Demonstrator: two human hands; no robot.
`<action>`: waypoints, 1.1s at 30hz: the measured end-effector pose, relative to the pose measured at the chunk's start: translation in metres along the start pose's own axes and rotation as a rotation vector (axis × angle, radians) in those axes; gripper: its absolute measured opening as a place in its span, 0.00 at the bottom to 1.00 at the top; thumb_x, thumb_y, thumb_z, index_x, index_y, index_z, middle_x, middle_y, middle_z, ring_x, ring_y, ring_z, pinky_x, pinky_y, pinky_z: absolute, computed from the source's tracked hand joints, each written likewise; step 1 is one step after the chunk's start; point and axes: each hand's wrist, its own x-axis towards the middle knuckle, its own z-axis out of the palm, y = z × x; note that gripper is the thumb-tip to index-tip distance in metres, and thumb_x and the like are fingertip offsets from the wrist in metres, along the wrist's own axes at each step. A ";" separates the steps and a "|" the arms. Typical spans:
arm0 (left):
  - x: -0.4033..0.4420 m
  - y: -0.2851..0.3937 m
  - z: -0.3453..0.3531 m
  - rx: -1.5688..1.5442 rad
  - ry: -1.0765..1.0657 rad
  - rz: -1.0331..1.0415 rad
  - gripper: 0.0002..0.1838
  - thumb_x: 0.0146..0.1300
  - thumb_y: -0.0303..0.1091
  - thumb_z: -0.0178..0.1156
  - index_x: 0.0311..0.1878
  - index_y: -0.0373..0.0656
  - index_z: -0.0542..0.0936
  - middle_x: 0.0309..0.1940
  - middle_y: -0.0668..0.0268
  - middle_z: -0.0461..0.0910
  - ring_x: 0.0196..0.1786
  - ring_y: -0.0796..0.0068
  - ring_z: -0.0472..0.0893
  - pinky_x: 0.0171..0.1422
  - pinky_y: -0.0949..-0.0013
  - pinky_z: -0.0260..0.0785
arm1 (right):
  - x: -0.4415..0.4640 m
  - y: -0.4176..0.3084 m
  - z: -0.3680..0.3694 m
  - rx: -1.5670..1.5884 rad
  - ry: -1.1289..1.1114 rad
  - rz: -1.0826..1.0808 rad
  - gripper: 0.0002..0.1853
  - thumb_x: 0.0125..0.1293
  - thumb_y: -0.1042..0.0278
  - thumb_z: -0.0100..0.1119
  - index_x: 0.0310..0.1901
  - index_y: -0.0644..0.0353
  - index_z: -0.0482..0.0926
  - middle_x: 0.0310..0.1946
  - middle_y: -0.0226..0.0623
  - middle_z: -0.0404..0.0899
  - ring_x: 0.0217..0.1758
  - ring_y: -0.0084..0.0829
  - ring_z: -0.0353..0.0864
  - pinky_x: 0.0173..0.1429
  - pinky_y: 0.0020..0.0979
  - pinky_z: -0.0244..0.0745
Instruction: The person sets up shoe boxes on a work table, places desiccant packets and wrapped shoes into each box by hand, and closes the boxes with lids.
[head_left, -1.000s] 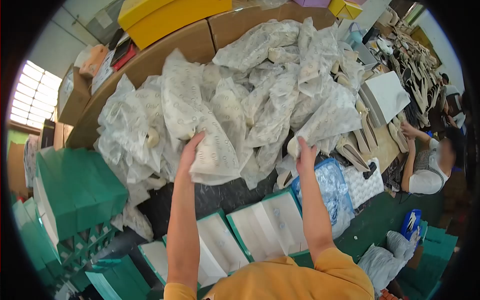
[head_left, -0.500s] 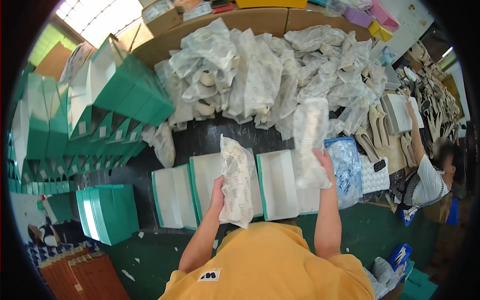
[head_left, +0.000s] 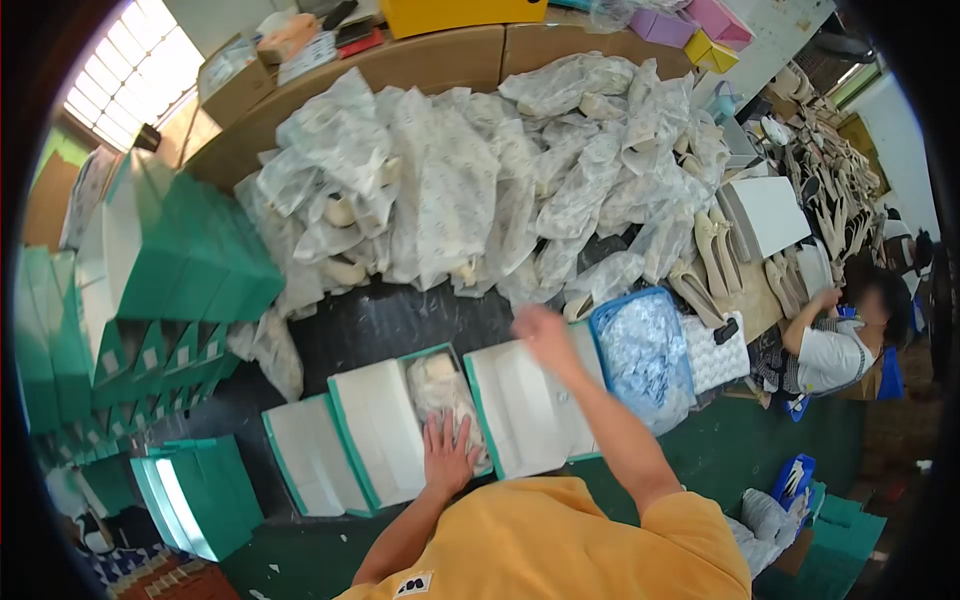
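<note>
My left hand [head_left: 450, 455] lies with fingers spread on a printed-film-wrapped shoe bundle [head_left: 440, 390], which sits in an open green shoe box with a white inside. The box's white lid part [head_left: 375, 430] stands to its left. My right hand [head_left: 545, 338] is blurred by motion above the far edge of another open white-lined box [head_left: 515, 405]. Nothing shows in it, but its fingers are too smeared to read. A further open box [head_left: 315, 455] stands at the left of the row.
Bagged shoes [head_left: 440, 190] are heaped along the back. Green boxes [head_left: 180, 260] are stacked at the left. To the right are a blue tray [head_left: 640, 350] with blue-white plastic, loose pale shoes [head_left: 715, 245] and a co-worker [head_left: 845, 345].
Two wrapped bundles were held up, one per hand. Now a wrapped bundle lies in the box under my left hand. My right hand, without its bundle, has moved left and away from me.
</note>
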 end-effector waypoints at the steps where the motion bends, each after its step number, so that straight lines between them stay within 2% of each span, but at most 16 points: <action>1: 0.014 0.002 0.001 0.092 -0.076 -0.003 0.36 0.65 0.44 0.60 0.76 0.51 0.63 0.77 0.43 0.51 0.77 0.33 0.50 0.80 0.44 0.47 | 0.043 0.032 -0.020 0.067 0.181 0.237 0.16 0.70 0.59 0.56 0.47 0.65 0.80 0.40 0.53 0.84 0.44 0.47 0.85 0.49 0.41 0.78; 3: 0.053 0.016 -0.047 0.082 -0.070 -0.046 0.35 0.60 0.41 0.65 0.71 0.45 0.69 0.70 0.43 0.62 0.73 0.36 0.60 0.76 0.46 0.56 | 0.129 0.074 -0.066 0.180 0.491 0.404 0.27 0.68 0.56 0.61 0.58 0.71 0.73 0.35 0.49 0.84 0.42 0.41 0.84 0.49 0.39 0.76; 6: 0.179 0.014 -0.109 -0.208 0.480 -0.060 0.31 0.57 0.40 0.70 0.61 0.36 0.72 0.58 0.46 0.71 0.61 0.42 0.72 0.67 0.51 0.67 | 0.224 0.088 -0.078 0.392 0.536 0.611 0.44 0.63 0.54 0.68 0.71 0.72 0.58 0.48 0.54 0.82 0.52 0.42 0.82 0.57 0.38 0.74; 7: 0.235 0.018 -0.138 -0.244 0.645 -0.053 0.31 0.56 0.40 0.71 0.58 0.34 0.72 0.54 0.47 0.73 0.58 0.43 0.75 0.64 0.52 0.70 | 0.243 0.085 -0.070 0.088 0.530 0.732 0.51 0.60 0.53 0.70 0.73 0.72 0.50 0.55 0.56 0.77 0.57 0.42 0.79 0.60 0.37 0.73; 9: 0.323 0.037 -0.183 -0.309 0.556 -0.245 0.36 0.57 0.46 0.70 0.61 0.31 0.70 0.57 0.41 0.75 0.58 0.42 0.77 0.62 0.52 0.71 | 0.252 0.096 -0.057 -0.208 0.497 0.842 0.59 0.57 0.51 0.73 0.76 0.72 0.42 0.63 0.58 0.71 0.61 0.41 0.76 0.63 0.37 0.71; 11: 0.384 0.030 -0.182 -0.219 0.288 -0.401 0.39 0.56 0.48 0.68 0.63 0.29 0.69 0.55 0.40 0.78 0.57 0.41 0.79 0.61 0.51 0.72 | 0.221 0.120 -0.062 0.369 0.642 0.528 0.60 0.54 0.54 0.75 0.77 0.69 0.42 0.72 0.53 0.60 0.69 0.44 0.68 0.72 0.39 0.64; 17: 0.359 0.020 -0.129 -0.510 0.213 -0.188 0.35 0.54 0.46 0.66 0.60 0.29 0.73 0.47 0.40 0.83 0.53 0.38 0.81 0.59 0.51 0.73 | 0.079 0.055 -0.077 1.216 0.441 0.756 0.43 0.58 0.72 0.69 0.74 0.61 0.58 0.62 0.44 0.74 0.59 0.38 0.79 0.58 0.37 0.79; 20: 0.338 0.017 -0.098 -0.721 0.034 -0.335 0.29 0.58 0.41 0.64 0.58 0.31 0.75 0.48 0.46 0.84 0.51 0.47 0.84 0.57 0.55 0.74 | 0.007 0.024 -0.087 1.619 0.208 0.835 0.36 0.61 0.73 0.66 0.71 0.63 0.64 0.61 0.42 0.76 0.58 0.37 0.81 0.59 0.38 0.80; 21: 0.321 0.016 -0.095 -0.731 0.038 -0.335 0.29 0.58 0.41 0.64 0.58 0.31 0.75 0.48 0.46 0.84 0.51 0.47 0.84 0.57 0.55 0.74 | -0.014 0.013 -0.096 1.609 0.204 0.833 0.36 0.61 0.73 0.66 0.71 0.63 0.64 0.61 0.42 0.76 0.58 0.37 0.81 0.59 0.38 0.80; 23: 0.281 0.019 -0.103 -1.477 0.286 -0.282 0.24 0.62 0.33 0.60 0.60 0.33 0.75 0.48 0.55 0.85 0.49 0.61 0.84 0.55 0.61 0.74 | -0.048 -0.024 -0.121 1.164 0.142 0.733 0.35 0.62 0.68 0.67 0.70 0.63 0.65 0.63 0.44 0.75 0.61 0.39 0.80 0.61 0.38 0.79; 24: 0.247 0.024 -0.137 -1.632 0.214 -0.282 0.22 0.63 0.25 0.56 0.62 0.34 0.75 0.48 0.60 0.84 0.47 0.71 0.82 0.55 0.66 0.74 | -0.070 -0.019 -0.126 1.157 0.132 0.739 0.35 0.62 0.68 0.67 0.70 0.63 0.65 0.63 0.44 0.75 0.61 0.39 0.80 0.61 0.38 0.79; 27: 0.156 0.030 -0.179 -1.849 0.194 -0.197 0.23 0.66 0.30 0.57 0.64 0.37 0.74 0.55 0.57 0.82 0.57 0.63 0.82 0.63 0.60 0.75 | -0.108 -0.009 -0.133 1.165 0.237 0.528 0.33 0.66 0.64 0.64 0.71 0.62 0.64 0.65 0.46 0.74 0.63 0.40 0.79 0.63 0.39 0.78; 28: 0.144 0.025 -0.169 -1.849 0.182 -0.206 0.23 0.66 0.30 0.57 0.64 0.37 0.74 0.55 0.57 0.82 0.57 0.63 0.82 0.63 0.60 0.75 | -0.112 -0.021 -0.136 1.454 0.108 0.577 0.32 0.68 0.64 0.62 0.71 0.61 0.64 0.65 0.46 0.73 0.64 0.39 0.78 0.64 0.40 0.78; 30: 0.133 -0.001 -0.106 -2.399 -0.520 -0.457 0.23 0.69 0.39 0.57 0.64 0.38 0.75 0.57 0.57 0.82 0.59 0.62 0.82 0.65 0.57 0.76 | -0.131 -0.021 -0.134 1.725 -0.038 0.642 0.30 0.71 0.64 0.59 0.71 0.60 0.64 0.66 0.47 0.72 0.65 0.38 0.78 0.65 0.40 0.78; 32: 0.122 0.006 -0.031 -2.541 -0.585 -0.484 0.28 0.73 0.45 0.52 0.67 0.33 0.70 0.59 0.54 0.80 0.57 0.58 0.82 0.65 0.55 0.75 | -0.143 0.018 -0.120 1.624 0.057 0.593 0.27 0.73 0.65 0.57 0.71 0.60 0.67 0.59 0.43 0.79 0.58 0.37 0.82 0.63 0.40 0.78; 33: 0.108 0.024 -0.036 -2.640 -0.833 -0.394 0.30 0.72 0.46 0.53 0.68 0.32 0.69 0.57 0.54 0.81 0.55 0.56 0.83 0.62 0.56 0.77 | -0.147 0.028 -0.119 1.575 0.109 0.564 0.25 0.73 0.66 0.56 0.70 0.59 0.68 0.55 0.41 0.82 0.55 0.37 0.84 0.63 0.40 0.79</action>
